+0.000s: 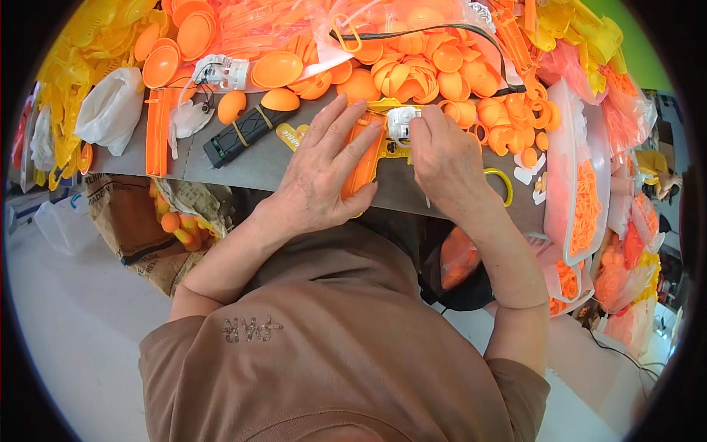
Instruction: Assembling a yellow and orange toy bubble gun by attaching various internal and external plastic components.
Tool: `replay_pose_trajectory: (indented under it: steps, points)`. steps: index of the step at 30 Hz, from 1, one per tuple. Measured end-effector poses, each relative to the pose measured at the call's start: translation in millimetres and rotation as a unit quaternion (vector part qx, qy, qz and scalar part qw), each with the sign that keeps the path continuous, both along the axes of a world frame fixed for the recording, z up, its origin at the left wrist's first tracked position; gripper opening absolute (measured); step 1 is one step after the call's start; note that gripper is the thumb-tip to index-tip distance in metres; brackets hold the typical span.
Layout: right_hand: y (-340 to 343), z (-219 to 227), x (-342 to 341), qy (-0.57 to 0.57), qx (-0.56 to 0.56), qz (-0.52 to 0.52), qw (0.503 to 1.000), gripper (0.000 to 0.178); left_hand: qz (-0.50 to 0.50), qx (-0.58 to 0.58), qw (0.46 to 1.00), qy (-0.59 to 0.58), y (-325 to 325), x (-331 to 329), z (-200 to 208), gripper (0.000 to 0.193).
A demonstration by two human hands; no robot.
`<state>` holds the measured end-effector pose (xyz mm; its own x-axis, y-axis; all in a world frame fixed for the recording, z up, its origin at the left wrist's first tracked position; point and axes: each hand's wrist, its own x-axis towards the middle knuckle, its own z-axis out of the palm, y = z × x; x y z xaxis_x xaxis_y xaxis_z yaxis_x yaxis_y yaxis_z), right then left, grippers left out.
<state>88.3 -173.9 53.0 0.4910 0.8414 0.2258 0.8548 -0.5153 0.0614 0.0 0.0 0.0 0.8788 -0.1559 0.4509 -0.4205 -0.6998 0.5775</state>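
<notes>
1. Filling the nearest part of the view is a brown shirt (331, 361), with both forearms reaching up from it to the grey counter (258, 166).
2. The left hand (324, 173) lies flat and loosely spread over an orange and yellow plastic toy body (364, 166) at the counter's near edge, its fingers extended and its thumb curled round the lower side.
3. The right hand (445, 158) is closed, fingertips pinching a small white plastic part (401, 121) pressed onto the top of the toy body.
4. A yellow plastic ring (504, 184) shows just beside the right wrist.
5. To the left on the counter lies a black rectangular tool (243, 136) wrapped with rubber bands, and near it a long orange strip (156, 132).
6. A clear bag of small orange pieces (585, 206) sits at the right.
7. Farthest back, a heap of orange half-shells (420, 70) covers the counter, with a white plastic bag (110, 107) at the far left.
</notes>
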Motion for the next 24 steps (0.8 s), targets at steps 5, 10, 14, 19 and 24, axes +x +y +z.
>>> replay_pose_trajectory:
  steps: [5, 10, 14, 19, 24]
  points:
    - [-2, -11, 3, -0.007, 0.066, 0.005, 0.998, 0.015, -0.001, 0.009, 1.000, -0.001, 2, 3, 0, 0.071]
    - [-9, -9, 9, 0.101, 0.140, -0.010, 0.985, 0.014, 0.002, 0.010, 1.000, -0.004, 1, 1, -1, 0.071]
    - [-7, 4, 25, 0.279, 0.172, -0.054, 0.943, 0.015, 0.004, 0.014, 1.000, -0.001, 1, 0, -2, 0.071]
    - [-1, 18, 43, 0.323, 0.087, -0.061, 0.940, 0.013, 0.003, 0.009, 1.000, 0.002, 1, 0, -1, 0.071]
    - [1, 15, 44, 0.234, 0.030, -0.017, 0.972, 0.009, 0.000, 0.001, 1.000, 0.004, 1, 1, 0, 0.071]
